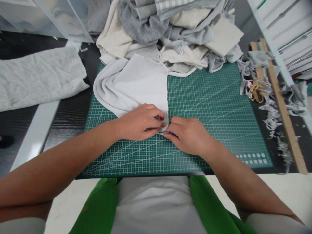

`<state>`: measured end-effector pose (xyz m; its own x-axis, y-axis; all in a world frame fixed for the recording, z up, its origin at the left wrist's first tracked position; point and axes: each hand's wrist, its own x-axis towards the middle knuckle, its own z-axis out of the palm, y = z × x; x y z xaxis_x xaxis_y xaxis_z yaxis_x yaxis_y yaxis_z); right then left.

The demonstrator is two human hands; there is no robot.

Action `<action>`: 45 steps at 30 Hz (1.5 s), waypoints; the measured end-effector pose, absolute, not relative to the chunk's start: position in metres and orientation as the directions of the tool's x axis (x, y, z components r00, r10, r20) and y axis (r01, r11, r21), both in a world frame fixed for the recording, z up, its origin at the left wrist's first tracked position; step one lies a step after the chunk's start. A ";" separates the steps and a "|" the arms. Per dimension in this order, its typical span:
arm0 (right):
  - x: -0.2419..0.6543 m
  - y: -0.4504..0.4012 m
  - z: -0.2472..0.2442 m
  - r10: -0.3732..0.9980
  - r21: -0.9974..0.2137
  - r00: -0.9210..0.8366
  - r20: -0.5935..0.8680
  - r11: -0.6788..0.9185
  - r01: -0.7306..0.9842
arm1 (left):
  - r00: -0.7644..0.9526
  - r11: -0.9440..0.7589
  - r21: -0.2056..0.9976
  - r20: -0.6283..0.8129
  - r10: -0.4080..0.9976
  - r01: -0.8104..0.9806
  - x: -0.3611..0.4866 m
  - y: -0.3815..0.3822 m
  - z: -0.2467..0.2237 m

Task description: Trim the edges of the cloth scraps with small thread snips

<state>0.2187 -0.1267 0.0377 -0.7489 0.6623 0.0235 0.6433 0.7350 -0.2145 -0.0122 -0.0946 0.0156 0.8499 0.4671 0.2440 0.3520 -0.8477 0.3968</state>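
A light grey cloth (143,81) lies on the green cutting mat (207,100), with loose folds on its left and a straight edge on its right. My left hand (142,123) rests on the cloth's lower right part, its fingers curled at the near corner. At that same corner, my right hand (188,134) pinches the edge of the cloth between thumb and fingers. The fingertips of both hands are close together but apart.
A heap of grey and cream fabrics (146,26) covers the mat's far edge. Another grey cloth (39,76) lies at left. On the right are wooden strips (285,107), gold scissors (255,92) and fabric scraps (271,117). Clear bins (56,16) stand at the back left.
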 end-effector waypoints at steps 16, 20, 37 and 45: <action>0.217 -0.126 0.033 0.687 -0.309 -0.725 0.050 0.701 0.643 | 0.834 -0.809 0.483 0.246 0.493 0.336 -0.014 -0.094 0.016; 0.216 -0.126 0.035 0.686 -0.274 -0.727 0.036 0.706 0.653 | 0.831 -0.808 0.481 0.249 0.498 0.340 -0.013 -0.094 0.015; 0.214 -0.127 0.037 0.707 -0.307 -0.707 0.021 0.678 0.668 | 0.832 -0.804 0.481 0.236 0.502 0.349 -0.013 -0.093 0.015; 0.207 -0.128 0.040 0.704 -0.205 -0.710 -0.005 0.695 0.689 | 0.835 -0.819 0.466 0.258 0.487 0.334 -0.013 -0.093 0.013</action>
<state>0.2068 -0.1279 0.0403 -0.7104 0.7037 -0.0046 0.6895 0.6947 -0.2049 -0.0130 -0.0930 0.0132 0.8346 0.4868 0.2578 0.3339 -0.8193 0.4661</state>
